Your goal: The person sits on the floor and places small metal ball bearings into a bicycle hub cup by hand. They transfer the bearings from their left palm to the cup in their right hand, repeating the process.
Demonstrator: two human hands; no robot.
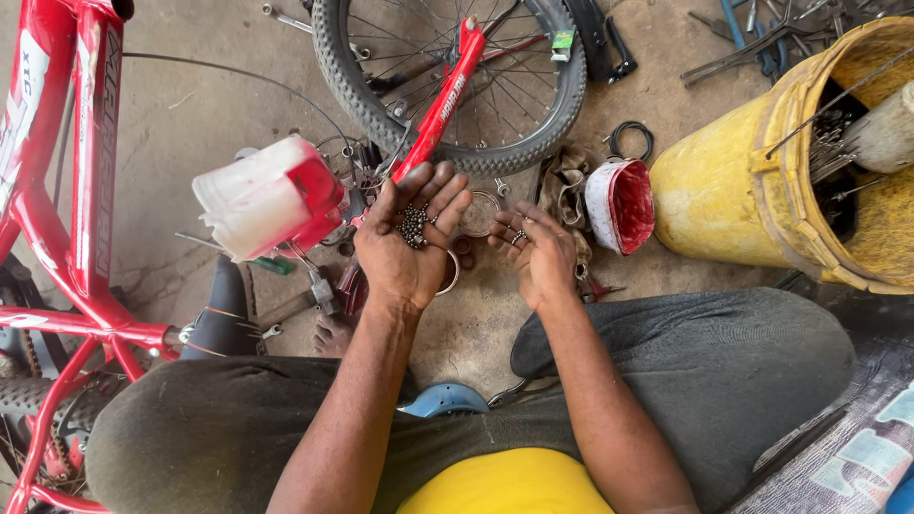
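Observation:
My left hand (407,238) is held palm up above the floor, cupping a small heap of steel bearing balls (412,226). Beside it my right hand (535,253) is also turned palm up, fingers loosely curled, with a few bearing balls (519,235) resting on the fingers. A metal ring (481,212) lies on the ground just beyond the two hands, and another ring (450,274) shows below the left palm. Both forearms reach forward over my grey-trousered knees.
A red bicycle frame (76,190) stands at the left, a wheel with a red fork (447,86) ahead. A white and red plastic container (267,195) hangs near the left hand. At the right are a red cut container (621,205) and a yellow drum (752,171) holding spokes.

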